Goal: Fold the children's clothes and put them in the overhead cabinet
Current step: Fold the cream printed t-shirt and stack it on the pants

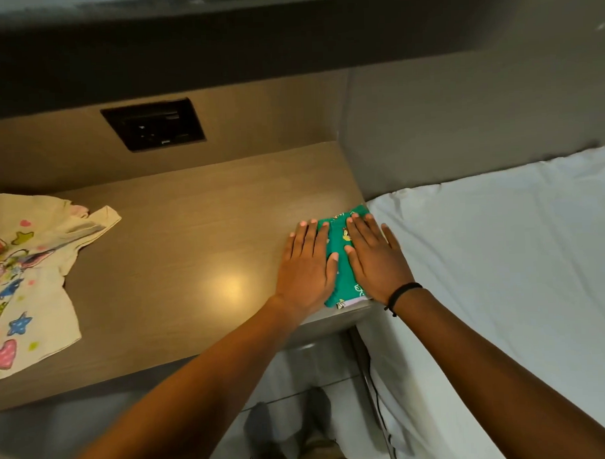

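A small green printed garment [340, 262] lies folded at the right end of the wooden desk [192, 250], near its front corner. My left hand [307, 263] lies flat on the garment's left side, fingers spread. My right hand [376, 257] lies flat on its right side, a black band around the wrist. Both palms press down and neither hand grips the cloth. A cream children's T-shirt [25, 280] with stars and hearts lies unfolded at the desk's left end. The dark underside of the overhead cabinet [219, 43] runs across the top.
A black socket panel [153, 124] sits in the wall behind the desk. A bed with a white sheet [501, 256] adjoins the desk on the right. A black cable [377, 398] hangs between desk and bed. My feet [294, 432] stand on the tiled floor below.
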A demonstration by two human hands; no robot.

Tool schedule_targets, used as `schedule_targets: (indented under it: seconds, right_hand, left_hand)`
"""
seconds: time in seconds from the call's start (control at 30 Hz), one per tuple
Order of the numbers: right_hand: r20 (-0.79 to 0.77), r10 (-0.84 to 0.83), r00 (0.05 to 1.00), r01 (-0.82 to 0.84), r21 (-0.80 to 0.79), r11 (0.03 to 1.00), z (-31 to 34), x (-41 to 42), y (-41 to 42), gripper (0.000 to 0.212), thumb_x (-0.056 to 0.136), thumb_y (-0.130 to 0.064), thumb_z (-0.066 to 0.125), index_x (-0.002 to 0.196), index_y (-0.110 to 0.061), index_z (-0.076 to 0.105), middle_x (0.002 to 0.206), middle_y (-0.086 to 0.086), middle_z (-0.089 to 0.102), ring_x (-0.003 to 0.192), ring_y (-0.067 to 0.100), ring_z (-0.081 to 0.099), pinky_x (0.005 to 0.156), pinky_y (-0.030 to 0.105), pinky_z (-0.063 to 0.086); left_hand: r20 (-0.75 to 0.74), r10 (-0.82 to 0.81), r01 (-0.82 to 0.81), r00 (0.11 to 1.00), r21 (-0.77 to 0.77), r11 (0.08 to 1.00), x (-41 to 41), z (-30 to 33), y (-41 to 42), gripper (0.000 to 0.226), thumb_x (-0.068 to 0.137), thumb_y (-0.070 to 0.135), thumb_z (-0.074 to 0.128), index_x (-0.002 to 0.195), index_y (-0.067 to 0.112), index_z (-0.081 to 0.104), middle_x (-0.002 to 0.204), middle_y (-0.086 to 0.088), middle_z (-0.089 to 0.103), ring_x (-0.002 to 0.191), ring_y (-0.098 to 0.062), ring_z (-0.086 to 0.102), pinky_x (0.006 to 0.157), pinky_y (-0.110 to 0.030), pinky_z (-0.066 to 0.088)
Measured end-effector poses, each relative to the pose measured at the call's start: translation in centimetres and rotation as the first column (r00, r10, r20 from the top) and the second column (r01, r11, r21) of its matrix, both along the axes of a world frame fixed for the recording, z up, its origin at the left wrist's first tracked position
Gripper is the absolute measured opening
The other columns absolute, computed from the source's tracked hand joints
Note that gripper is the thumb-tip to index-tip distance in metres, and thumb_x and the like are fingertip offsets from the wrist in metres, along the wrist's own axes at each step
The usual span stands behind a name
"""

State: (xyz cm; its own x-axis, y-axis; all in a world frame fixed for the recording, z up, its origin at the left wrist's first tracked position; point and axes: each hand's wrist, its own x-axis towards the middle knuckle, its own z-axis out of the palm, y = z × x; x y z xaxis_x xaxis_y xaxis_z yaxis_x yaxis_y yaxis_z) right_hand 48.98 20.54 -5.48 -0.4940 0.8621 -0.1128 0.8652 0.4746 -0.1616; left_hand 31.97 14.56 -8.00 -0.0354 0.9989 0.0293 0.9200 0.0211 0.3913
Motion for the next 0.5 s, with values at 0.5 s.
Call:
schedule_targets:
  seconds: [0.5]
  right_hand:
    - [-0.212, 0.619, 0.756, -0.638, -0.029, 0.770, 2.1, -43.5, -8.9, 0.055, 0.098, -0.037, 0.053, 0.147, -0.011, 0.049, 0.149, 0.020, 0.050, 0.133, 0.040, 0.050, 0.106, 0.048, 0.046]
  left_hand:
    - [-0.224, 0.727, -0.751, 0.649, -0.035, 0.659, -38.2, 0.9, -20.3, 0.062, 0.104, 0.049, 0.048, 0.156, 0.015, 0.044, 0.161, -0.019, 0.045, 0.150, -0.044, 0.035, 0.124, -0.058, 0.026]
